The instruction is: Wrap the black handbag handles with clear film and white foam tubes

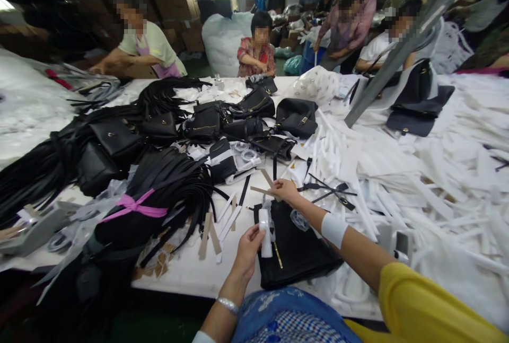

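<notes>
A black bag with a gold zipper lies flat on the white table in front of me. My left hand pinches a strip of white wrapping over the bag's left part, near the zipper. Past the bag's far edge, my right hand holds thin grey-brown strips between thumb and fingers. A small coil of clear plastic rests on the bag. Black straps with buckles lie just beyond it to the right.
Bundled black straps with a pink tie are piled at left. Black handbags fill the table's middle. White strips cover the right side. A slanted metal post stands at right. People are across the table.
</notes>
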